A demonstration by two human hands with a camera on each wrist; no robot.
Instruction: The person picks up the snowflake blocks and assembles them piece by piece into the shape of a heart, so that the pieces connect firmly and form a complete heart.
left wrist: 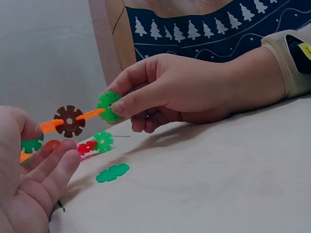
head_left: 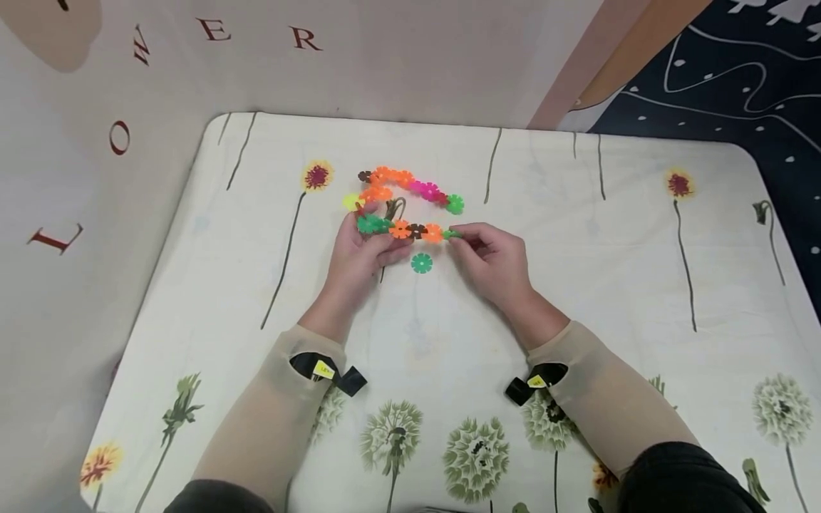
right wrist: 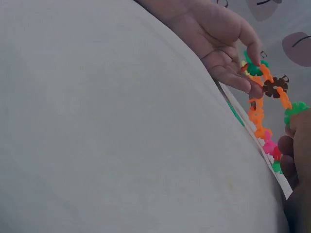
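Observation:
A chain of interlocked notched plastic discs [head_left: 415, 231] in orange, brown, green, pink and yellow curves between and behind both hands. My left hand [head_left: 360, 253] holds it near a dark green disc [head_left: 373, 224], pinched between thumb and fingers. At the chain's near end, thumb and forefinger of my right hand [head_left: 494, 260] pinch a light green disc [left wrist: 110, 107]. A brown disc [left wrist: 69, 121] and orange ones span the gap between the hands. The chain's other end, with pink, red and green discs [head_left: 455, 204], lies farther back. A loose green disc [head_left: 421, 263] lies flat on the tablecloth below.
The white cloth [head_left: 609, 285] has printed flowers and long stems. A pale wall panel with letters [head_left: 410, 78] rises behind the table, and a dark blue patterned panel [head_left: 718, 85] stands at the back right.

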